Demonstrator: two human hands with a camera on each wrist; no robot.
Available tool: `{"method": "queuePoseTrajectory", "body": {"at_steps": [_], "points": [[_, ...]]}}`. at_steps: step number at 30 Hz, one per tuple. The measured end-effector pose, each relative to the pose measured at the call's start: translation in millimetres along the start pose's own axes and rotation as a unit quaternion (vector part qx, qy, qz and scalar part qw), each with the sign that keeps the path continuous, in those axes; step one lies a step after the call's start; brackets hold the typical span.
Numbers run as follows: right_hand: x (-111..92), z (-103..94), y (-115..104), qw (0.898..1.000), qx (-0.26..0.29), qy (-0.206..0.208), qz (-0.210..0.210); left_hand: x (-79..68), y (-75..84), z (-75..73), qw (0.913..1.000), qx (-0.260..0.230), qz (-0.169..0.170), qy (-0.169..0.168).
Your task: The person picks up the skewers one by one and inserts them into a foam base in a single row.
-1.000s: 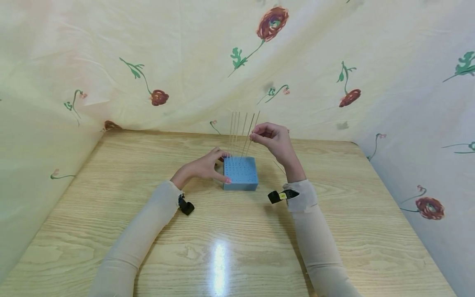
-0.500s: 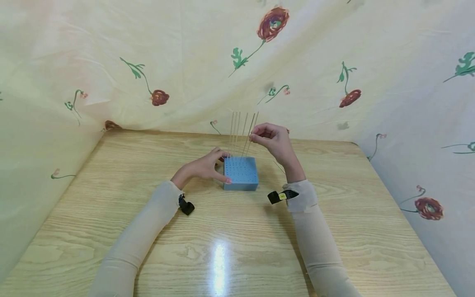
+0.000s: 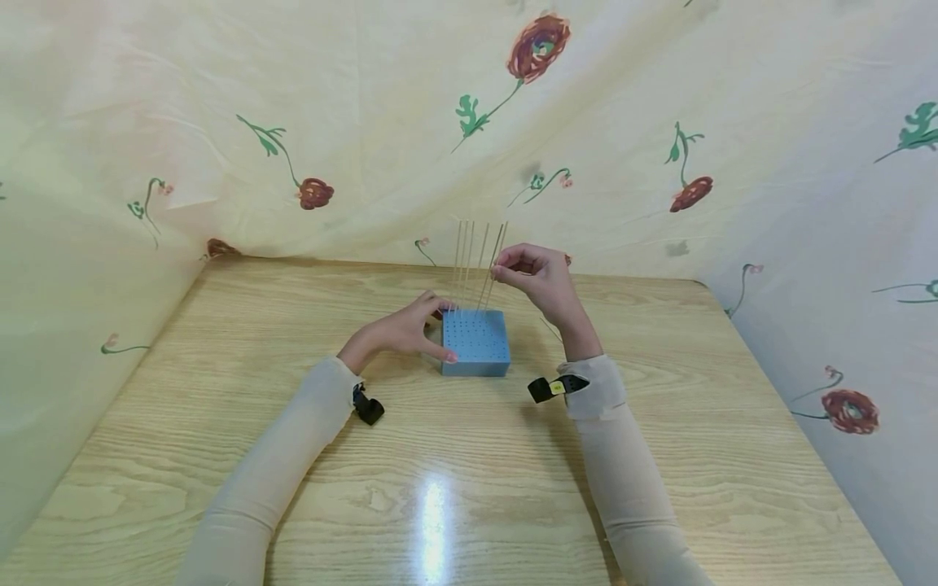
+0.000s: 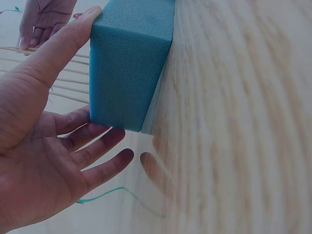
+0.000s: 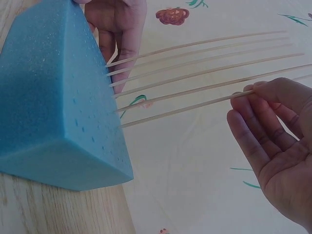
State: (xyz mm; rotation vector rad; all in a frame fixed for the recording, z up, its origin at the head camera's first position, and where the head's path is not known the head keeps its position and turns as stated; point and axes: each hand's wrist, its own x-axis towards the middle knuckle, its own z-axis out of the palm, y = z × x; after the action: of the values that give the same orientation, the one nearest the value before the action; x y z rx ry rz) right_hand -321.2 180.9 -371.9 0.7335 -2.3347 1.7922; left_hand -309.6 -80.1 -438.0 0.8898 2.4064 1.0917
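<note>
A blue foam block [image 3: 475, 335] with rows of small holes in its top sits on the table. My left hand [image 3: 401, 330] grips its left side, thumb at the near edge and fingers at the far corner, as the left wrist view also shows. Several thin wooden skewers [image 5: 209, 69] stand in a row along the block's far edge. My right hand [image 3: 538, 277] pinches the rightmost skewer [image 5: 180, 112] between thumb and fingertips, well above the block. In the right wrist view that skewer's lower end meets the block's holed face at the end of the row.
Another thin stick [image 3: 551, 329] lies on the wooden table [image 3: 352, 505] to the right of the block, partly hidden by the right wrist. A flower-patterned cloth [image 3: 410, 114] hangs behind the table and along its sides.
The pinched skewer's top has tipped slightly left, closer to its neighbour, and my right hand has shifted a touch left with it. My left hand and the block have stayed put.
</note>
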Motion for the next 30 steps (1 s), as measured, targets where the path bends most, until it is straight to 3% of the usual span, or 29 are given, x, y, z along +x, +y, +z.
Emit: {"method": "queuePoseTrajectory", "body": {"at_steps": [19, 30], "points": [[-0.5, -2.0, 1.1, 1.0, 0.013, -0.021, -0.006, 0.1, -1.2, 0.8, 1.0, -0.005, -0.001, -0.002], [-3.2, -1.2, -4.0, 1.0, -0.015, -0.018, 0.0, 0.1, -0.4, 1.3, 1.0, -0.006, 0.002, -0.003]]}}
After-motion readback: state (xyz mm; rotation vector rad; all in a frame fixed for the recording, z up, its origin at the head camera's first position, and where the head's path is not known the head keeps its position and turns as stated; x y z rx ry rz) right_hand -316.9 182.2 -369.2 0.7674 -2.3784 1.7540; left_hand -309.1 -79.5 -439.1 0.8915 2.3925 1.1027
